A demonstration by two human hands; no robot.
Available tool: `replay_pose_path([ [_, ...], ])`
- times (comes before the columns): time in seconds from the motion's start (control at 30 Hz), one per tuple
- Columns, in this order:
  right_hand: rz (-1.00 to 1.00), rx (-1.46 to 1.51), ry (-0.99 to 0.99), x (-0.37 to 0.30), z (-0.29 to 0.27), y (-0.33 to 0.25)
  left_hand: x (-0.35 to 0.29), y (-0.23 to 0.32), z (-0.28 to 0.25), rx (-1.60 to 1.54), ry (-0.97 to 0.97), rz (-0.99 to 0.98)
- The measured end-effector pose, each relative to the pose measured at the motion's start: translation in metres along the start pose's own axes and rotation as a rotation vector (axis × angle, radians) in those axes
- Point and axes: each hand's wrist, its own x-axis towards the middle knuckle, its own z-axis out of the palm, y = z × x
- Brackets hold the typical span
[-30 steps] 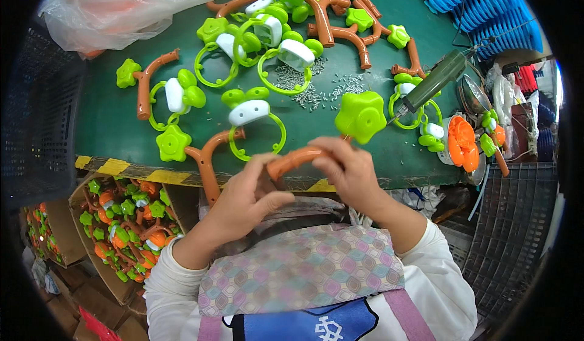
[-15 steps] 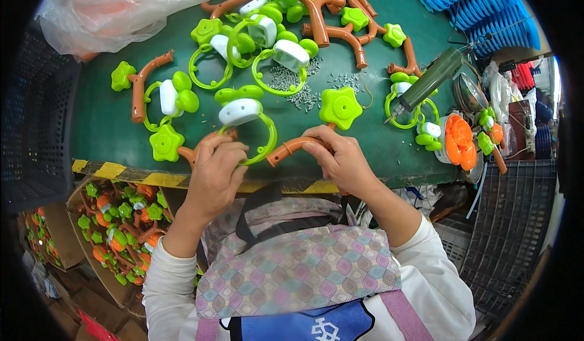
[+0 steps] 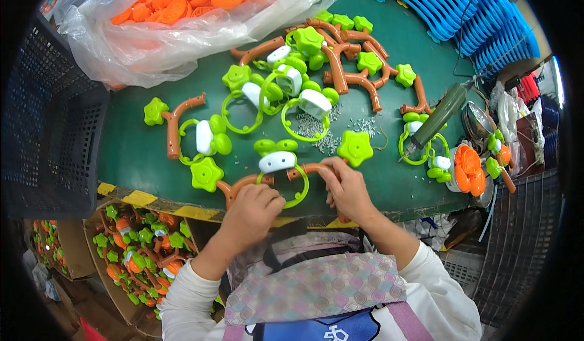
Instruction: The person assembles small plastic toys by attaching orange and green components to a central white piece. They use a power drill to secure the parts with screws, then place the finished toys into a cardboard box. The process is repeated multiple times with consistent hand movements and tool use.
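Observation:
My left hand (image 3: 252, 212) is closed on the lower left of a light green plastic ring (image 3: 305, 189). Atop that ring sits a white block (image 3: 277, 161) with two green ovals. Beside the same hand lies a brown branch piece (image 3: 235, 188) bearing a green star knob (image 3: 207, 174); whether the fingers also grip it is hidden. My right hand (image 3: 348, 190) pinches a second brown branch piece (image 3: 311, 169), whose star knob (image 3: 355, 148) points away from me. Its tip overlaps the ring just below the white block; I cannot tell whether it touches.
Beyond lie more rings (image 3: 242, 111), branch pieces (image 3: 336, 64) and loose screws (image 3: 311, 128). An electric screwdriver (image 3: 439, 116) hangs at right near a tub of orange parts (image 3: 467, 168). A bag of orange shells (image 3: 194, 52), a dark crate (image 3: 55, 128) and a carton of assemblies (image 3: 143, 256) stand left.
The right hand's branch piece has come left to the ring, its tip now overlapping it. My view has shifted, bringing more of the orange shells into sight.

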Motion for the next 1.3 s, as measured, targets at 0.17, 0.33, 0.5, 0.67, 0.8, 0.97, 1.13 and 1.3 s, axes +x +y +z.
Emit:
replay_pose_path([
  [0.17, -0.231, -0.861, 0.004, -0.004, -0.015, 0.003, 0.002, 0.004, -0.004, 0.196, 0.060, 0.004],
  [0.33, -0.458, -0.853, 0.002, 0.031, -0.041, -0.049, 0.006, -0.007, -0.001, 0.163, 0.018, 0.031],
  [0.5, -0.670, -0.578, 0.092, 0.162, -0.044, -0.097, 0.011, -0.015, -0.003, 0.035, -0.060, -0.040],
  [0.67, -1.092, -0.361, 0.243, 0.361, 0.015, -0.156, 0.004, -0.017, -0.001, -0.041, -0.077, -0.125],
  [0.8, -1.272, -0.672, 0.431, 0.478, 0.022, -0.188, -0.003, -0.027, 0.011, 0.074, -0.067, 0.006],
  [0.97, -1.005, -1.110, 0.413, 0.492, 0.024, -0.192, -0.018, -0.028, 0.021, 0.095, -0.087, 0.001],
  [1.13, -1.197, -0.797, -0.009, 0.433, 0.021, -0.175, -0.007, -0.024, 0.011, -0.011, -0.085, -0.082],
  [1.3, -1.368, -0.768, -0.173, 0.361, 0.000, -0.154, 0.013, -0.017, -0.006, -0.052, -0.046, -0.122],
])
